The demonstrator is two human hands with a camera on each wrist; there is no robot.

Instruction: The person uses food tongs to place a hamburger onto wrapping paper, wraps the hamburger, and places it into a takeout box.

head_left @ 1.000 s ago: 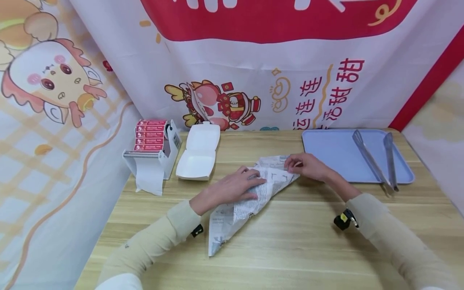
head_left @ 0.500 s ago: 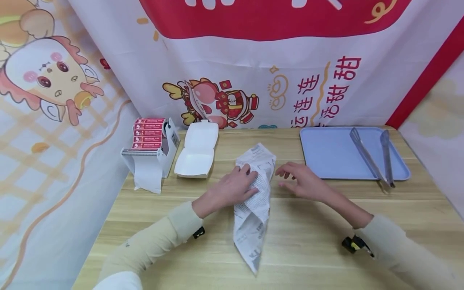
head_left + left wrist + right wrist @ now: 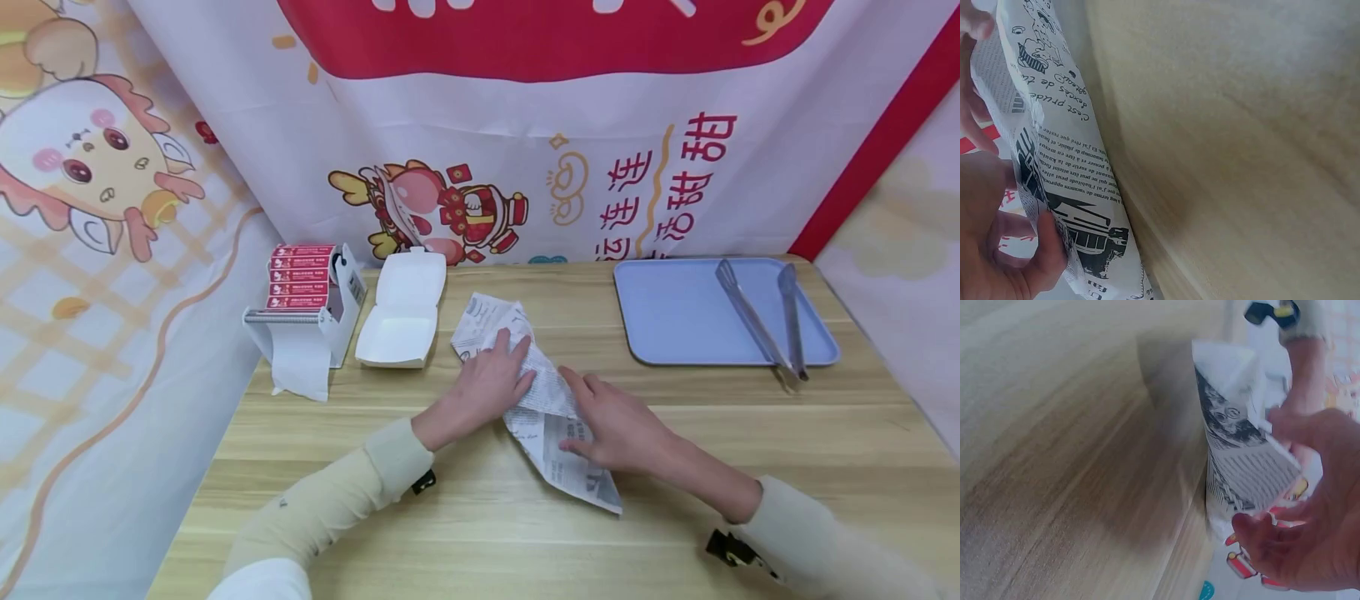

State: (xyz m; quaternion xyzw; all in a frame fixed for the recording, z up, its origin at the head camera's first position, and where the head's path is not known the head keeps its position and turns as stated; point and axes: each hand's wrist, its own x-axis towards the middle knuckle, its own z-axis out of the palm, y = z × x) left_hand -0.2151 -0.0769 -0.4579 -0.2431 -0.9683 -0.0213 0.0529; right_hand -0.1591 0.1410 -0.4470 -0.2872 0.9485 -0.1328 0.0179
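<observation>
A wrapper of printed newsprint paper [image 3: 551, 392], folded into a long pointed bundle, lies slantwise on the wooden table. Its inside is hidden. My left hand [image 3: 487, 379] holds it from above near the middle, and in the left wrist view the thumb [image 3: 1050, 253] presses against its side. My right hand [image 3: 622, 425] is at the right side, fingers spread and stretched towards a folded edge. In the right wrist view the right hand's thumb and fingertips are beside a raised paper flap [image 3: 1260, 472]; whether they all touch is unclear.
At the back left stands a label dispenser [image 3: 303, 308] with red printed stickers. Beside it lies a white takeaway box [image 3: 401, 308], lid up. A blue tray [image 3: 667, 321] with metal tongs [image 3: 753, 317] on it is at the back right. Printed cloth walls border the table.
The newsprint bundle has turned, its near point swinging from left to right. My right hand let go of its far end and came down to its right side; my left hand stayed on it.
</observation>
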